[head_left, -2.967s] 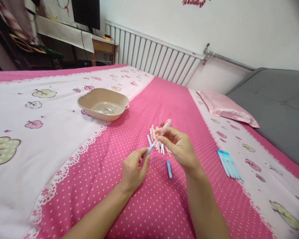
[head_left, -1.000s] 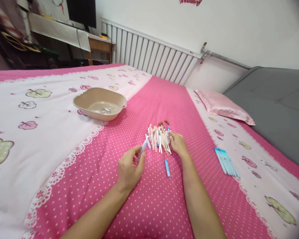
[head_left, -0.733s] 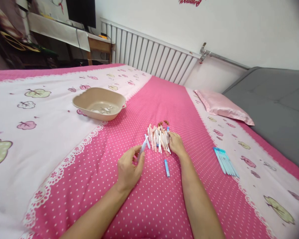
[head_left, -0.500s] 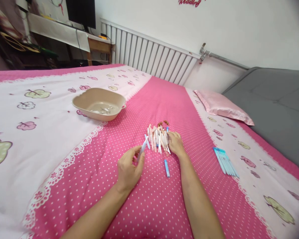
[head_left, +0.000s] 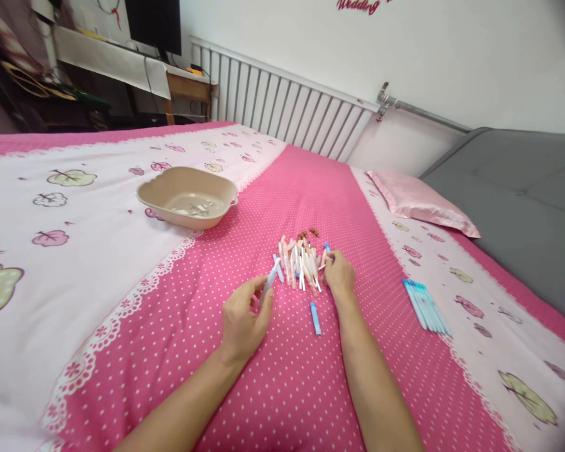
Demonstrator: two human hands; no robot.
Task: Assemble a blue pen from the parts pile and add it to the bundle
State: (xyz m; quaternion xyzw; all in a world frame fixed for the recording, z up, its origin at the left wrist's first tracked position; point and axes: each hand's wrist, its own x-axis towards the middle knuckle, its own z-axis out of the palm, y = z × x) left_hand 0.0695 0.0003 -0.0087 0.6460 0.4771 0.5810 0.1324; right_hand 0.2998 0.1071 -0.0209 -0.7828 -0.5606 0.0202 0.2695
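My left hand [head_left: 247, 311] pinches a slim pale blue pen [head_left: 269, 284] with a white tip, held tilted just left of a pile. The pile of pink, white and clear pen-like sticks [head_left: 295, 263] lies loosely on the polka-dot bedspread. At the pile's right side, my right hand [head_left: 339, 274] is closed on a blue-ended pen [head_left: 328, 248], most of it hidden by the fingers. Another pale blue piece [head_left: 278, 268] lies at the pile's left edge. A short blue tube [head_left: 315, 319] rests in front of the pile, between my forearms.
A beige basin [head_left: 186, 194] with small white pieces inside stands at the left. Several light blue pens [head_left: 426, 306] lie in a row at the right. Small brown things [head_left: 314, 232] sit behind the pile. A pink pillow [head_left: 424, 204] lies by the grey headboard [head_left: 513, 201].
My right hand has moved a little to the right, and the blue-ended pen has come away from the pile with it. My left hand and its pen stay in place.
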